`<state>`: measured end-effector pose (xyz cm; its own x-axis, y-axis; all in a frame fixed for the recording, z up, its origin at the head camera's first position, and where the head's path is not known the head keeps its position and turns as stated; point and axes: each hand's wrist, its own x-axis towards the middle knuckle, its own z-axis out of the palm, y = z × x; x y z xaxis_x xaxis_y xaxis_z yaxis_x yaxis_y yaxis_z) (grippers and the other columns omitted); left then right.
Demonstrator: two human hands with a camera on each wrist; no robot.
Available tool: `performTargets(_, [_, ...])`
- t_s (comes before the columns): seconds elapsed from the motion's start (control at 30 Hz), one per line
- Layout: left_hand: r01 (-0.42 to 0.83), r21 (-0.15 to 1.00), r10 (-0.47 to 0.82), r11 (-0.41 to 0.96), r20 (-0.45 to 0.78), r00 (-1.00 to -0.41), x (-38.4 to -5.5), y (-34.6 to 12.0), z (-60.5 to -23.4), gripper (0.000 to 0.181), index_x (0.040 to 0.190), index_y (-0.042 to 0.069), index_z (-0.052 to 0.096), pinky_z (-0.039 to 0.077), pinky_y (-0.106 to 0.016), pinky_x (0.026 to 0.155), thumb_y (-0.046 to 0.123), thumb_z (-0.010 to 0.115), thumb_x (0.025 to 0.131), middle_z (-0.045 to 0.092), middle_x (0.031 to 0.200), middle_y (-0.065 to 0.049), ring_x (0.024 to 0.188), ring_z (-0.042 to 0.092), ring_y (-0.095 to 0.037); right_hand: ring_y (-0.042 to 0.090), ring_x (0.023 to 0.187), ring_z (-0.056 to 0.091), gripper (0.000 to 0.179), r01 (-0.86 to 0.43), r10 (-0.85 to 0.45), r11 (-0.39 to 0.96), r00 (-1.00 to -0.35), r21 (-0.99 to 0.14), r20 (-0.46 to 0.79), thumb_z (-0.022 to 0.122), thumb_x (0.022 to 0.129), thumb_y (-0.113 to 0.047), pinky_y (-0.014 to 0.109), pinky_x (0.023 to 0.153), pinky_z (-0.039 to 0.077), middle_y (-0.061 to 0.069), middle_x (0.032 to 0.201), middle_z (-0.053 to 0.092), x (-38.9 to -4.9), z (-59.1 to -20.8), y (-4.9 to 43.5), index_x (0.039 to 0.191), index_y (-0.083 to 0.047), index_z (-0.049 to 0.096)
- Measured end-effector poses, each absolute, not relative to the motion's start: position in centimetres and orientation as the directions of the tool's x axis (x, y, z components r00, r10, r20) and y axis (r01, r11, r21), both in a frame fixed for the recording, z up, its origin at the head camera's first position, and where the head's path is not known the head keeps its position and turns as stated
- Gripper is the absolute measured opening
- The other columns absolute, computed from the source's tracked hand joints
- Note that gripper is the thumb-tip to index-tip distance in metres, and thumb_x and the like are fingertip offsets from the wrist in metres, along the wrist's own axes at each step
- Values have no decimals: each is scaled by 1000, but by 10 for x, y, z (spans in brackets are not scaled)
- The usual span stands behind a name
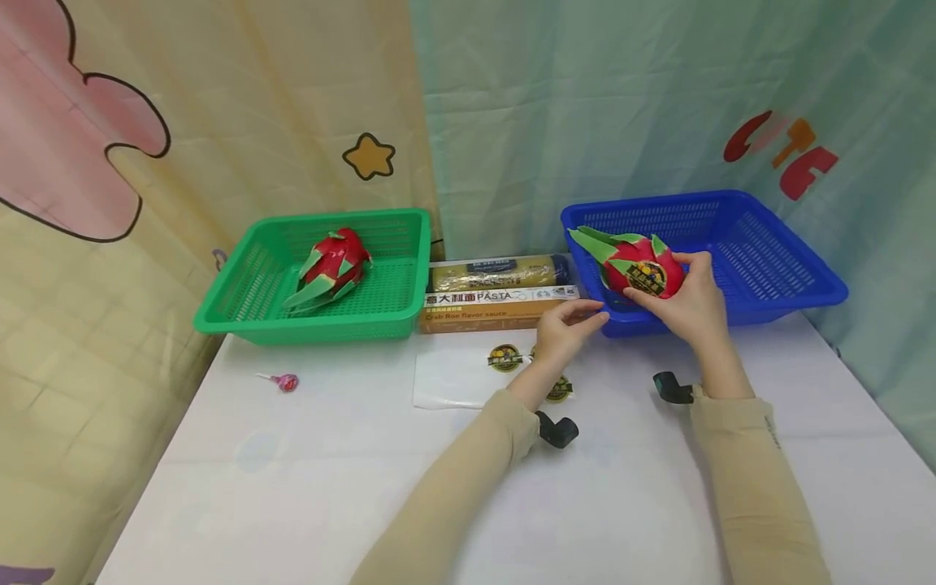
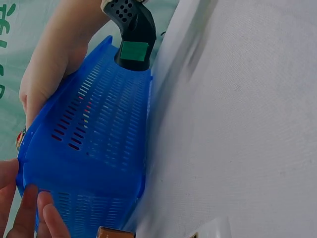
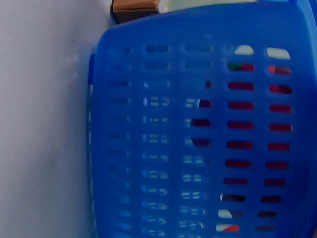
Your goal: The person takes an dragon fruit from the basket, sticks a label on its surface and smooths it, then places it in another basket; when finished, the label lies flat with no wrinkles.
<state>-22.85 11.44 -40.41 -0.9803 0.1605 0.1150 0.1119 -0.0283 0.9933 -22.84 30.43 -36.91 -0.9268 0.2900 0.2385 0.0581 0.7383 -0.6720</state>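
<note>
A red dragon fruit with green leaf tips and a round sticker sits at the left end of the blue basket. My right hand grips this fruit between thumb and fingers. In the right wrist view, its red shows through slots in the basket wall. My left hand is at the basket's near left corner, its loosely bent fingertips right at the rim; nothing shows held in them. Below it, a white sheet bears several round stickers like the one on the fruit.
A green basket on the left holds another dragon fruit. Between the baskets lie a pasta box and a yellow packet. A lollipop lies at the front left of the white table. Curtains hang behind.
</note>
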Motion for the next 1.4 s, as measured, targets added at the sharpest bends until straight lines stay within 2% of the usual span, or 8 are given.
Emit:
performTargets(0.23, [75, 996, 147, -42, 81, -986, -228, 117, -402, 19, 95, 10, 75, 47, -17, 62, 15, 78, 77, 67, 88, 12, 75, 61, 1, 50, 100, 46, 85, 83, 299, 792, -916, -605, 266, 72, 79, -45, 60, 85, 40, 28, 123, 35, -229, -367, 302, 130, 5, 26])
performTargets(0.37, [71, 997, 140, -24, 74, -987, -227, 117, -402, 18, 93, 10, 75, 46, -17, 61, 14, 79, 76, 68, 86, 11, 74, 60, 1, 50, 97, 45, 84, 102, 260, 828, -941, -551, 217, 72, 79, -43, 61, 83, 39, 29, 122, 35, -230, -366, 304, 132, 5, 28])
performTargets(0.53, [74, 997, 138, -15, 75, -988, -226, 117, -402, 18, 93, 11, 75, 46, -17, 62, 15, 79, 76, 68, 89, 10, 75, 60, 0, 48, 103, 46, 82, 114, 220, 856, -963, -504, 156, 71, 79, -44, 62, 83, 38, 29, 127, 40, -233, -365, 308, 138, -1, 33])
performTargets(0.8, [61, 998, 115, 10, 60, -992, -225, 118, -402, 17, 93, 14, 75, 47, -18, 64, 17, 78, 77, 66, 89, 15, 76, 59, 1, 46, 103, 49, 68, 154, 227, 871, -968, -467, 104, 61, 86, -45, 58, 83, 37, 30, 125, 50, -232, -364, 308, 135, -2, 42])
performTargets(1.03, [126, 992, 186, 6, 122, -975, -227, 111, -403, 22, 100, 11, 74, 50, -18, 70, 19, 76, 80, 69, 95, 8, 81, 61, 0, 44, 115, 45, 65, 103, 255, 829, -944, -550, 208, 61, 88, -39, 59, 91, 33, 21, 134, 48, -232, -367, 307, 140, -6, 41])
performTargets(1.17, [174, 984, 278, 38, 157, -948, -224, 90, -397, 28, 109, 11, 71, 49, -18, 74, 19, 73, 83, 69, 104, 3, 87, 62, -2, 39, 116, 49, 56, 27, 278, 783, -909, -621, 311, 66, 87, -30, 55, 93, 35, 18, 131, 53, -231, -370, 306, 134, -6, 47])
performTargets(1.33, [275, 959, 338, 68, 238, -911, -209, 37, -370, 32, 116, -1, 63, 51, -26, 78, 9, 68, 86, 65, 111, -16, 94, 63, -26, 32, 111, 56, 44, -122, 297, 724, -833, -679, 467, 71, 84, -18, 45, 94, 43, 17, 121, 60, -229, -371, 303, 123, -2, 56])
performTargets(1.4, [334, 938, 336, 91, 287, -897, -202, 11, -358, 32, 116, -5, 61, 51, -30, 80, 4, 66, 86, 63, 110, -22, 94, 61, -33, 26, 109, 58, 41, -182, 303, 694, -803, -697, 512, 71, 84, -15, 37, 93, 46, 15, 117, 63, -228, -368, 300, 121, -2, 58])
